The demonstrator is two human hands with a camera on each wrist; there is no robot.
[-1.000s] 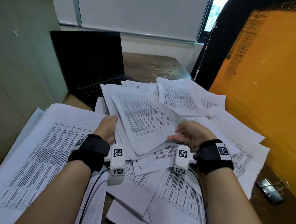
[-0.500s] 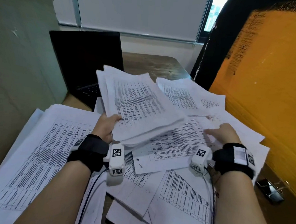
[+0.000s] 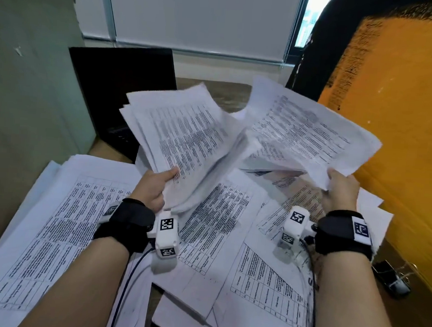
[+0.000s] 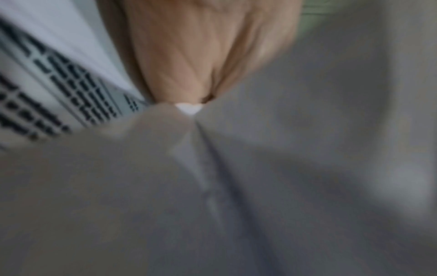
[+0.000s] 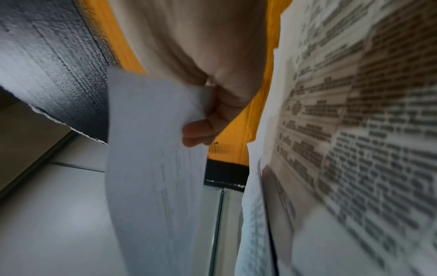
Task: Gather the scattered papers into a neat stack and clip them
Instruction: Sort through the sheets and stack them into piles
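Note:
My left hand (image 3: 162,179) grips a thick bundle of printed papers (image 3: 183,138) by its near edge, thumb on top, lifted above the desk. My right hand (image 3: 335,185) pinches the near corner of another few printed sheets (image 3: 310,133) and holds them raised at the right, next to the bundle. In the right wrist view the fingers (image 5: 201,130) curl round a sheet corner (image 5: 153,130). The left wrist view is blurred, showing my palm (image 4: 189,56) against paper (image 4: 283,168). Loose printed sheets (image 3: 221,221) still cover the desk. A binder clip (image 3: 392,277) lies at the right edge.
An open black laptop (image 3: 123,87) stands at the back left, partly under papers. A big orange board (image 3: 399,124) leans along the right side, close to my right hand. A wide stack of table printouts (image 3: 54,229) lies at the left. A pale wall borders the left.
My left hand has lifted its bundle higher and tilted it up. My right hand, flat on the desk papers before, has picked up sheets and raised them at the right.

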